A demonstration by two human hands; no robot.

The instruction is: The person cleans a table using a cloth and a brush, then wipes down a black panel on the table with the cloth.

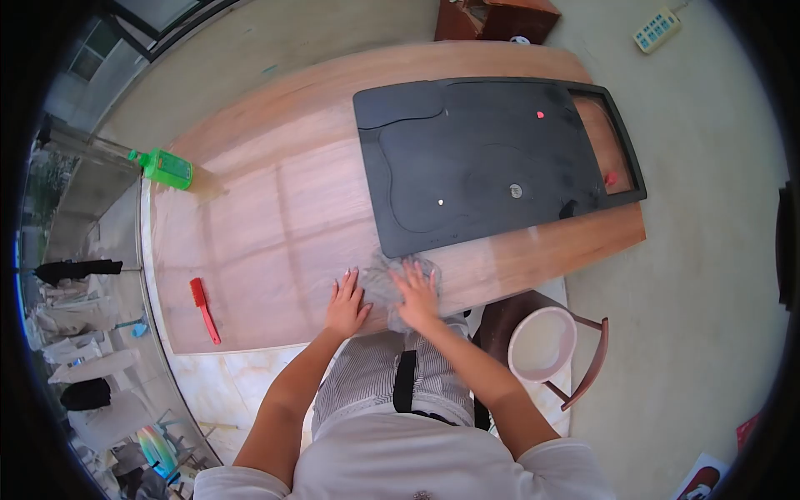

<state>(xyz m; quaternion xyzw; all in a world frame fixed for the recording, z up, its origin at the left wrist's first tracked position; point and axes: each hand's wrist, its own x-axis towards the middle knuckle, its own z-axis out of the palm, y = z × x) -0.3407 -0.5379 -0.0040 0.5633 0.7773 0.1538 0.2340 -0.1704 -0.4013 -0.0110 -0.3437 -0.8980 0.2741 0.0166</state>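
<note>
On the table point(250, 242), the crumpled cloth point(380, 282) lay under the right hand point(418, 302), just beside the left hand point(345, 312), both with fingers spread.

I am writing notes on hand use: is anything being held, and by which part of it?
Nothing looks gripped: the right hand is spread on top of the gray cloth; the left hand lies beside it.
</note>
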